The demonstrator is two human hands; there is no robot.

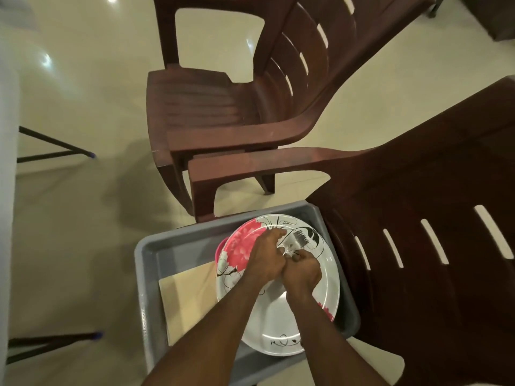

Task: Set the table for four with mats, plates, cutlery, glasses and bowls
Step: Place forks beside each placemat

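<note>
Grey plastic tub on the floor is where we find everything: white round plates with pink flowers stacked in it, pale flat mats beneath, and a pink rim, perhaps a bowl, at the tub's left side. Nothing looks laid out yet, so we judge the task barely begun. Our left hand and right hand, pressed together, each clamp a bundle of steel forks above the plates, long axis running toward the tub's far right corner, tines leading.
</note>
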